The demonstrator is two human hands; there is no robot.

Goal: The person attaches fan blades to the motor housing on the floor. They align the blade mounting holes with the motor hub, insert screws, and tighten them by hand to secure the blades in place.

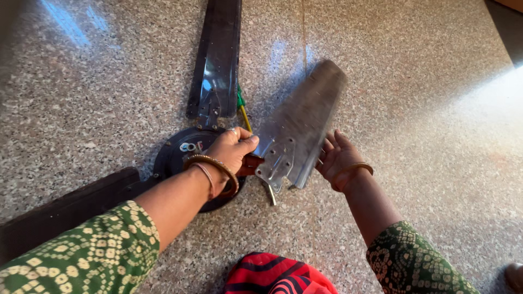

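A ceiling fan lies on the floor, with a dark round motor hub [177, 155]. One dark blade [218, 60] points away from me and another dark blade [65, 209] runs to the lower left. My left hand [231, 152] rests on the hub, closed around a reddish-brown tool handle [251, 163]; a thin metal shaft [271, 195] sticks out below it. A silver fan blade [299, 130] is tilted up off the floor, its far end blurred. My right hand [335, 158] grips that blade's right edge from underneath, fingers spread against it.
A screwdriver with green and yellow parts [241, 106] lies next to the far dark blade. The floor is speckled polished stone [425, 109] with bright glare at the right. Red and black cloth [278, 275] shows at the bottom, between my green patterned sleeves.
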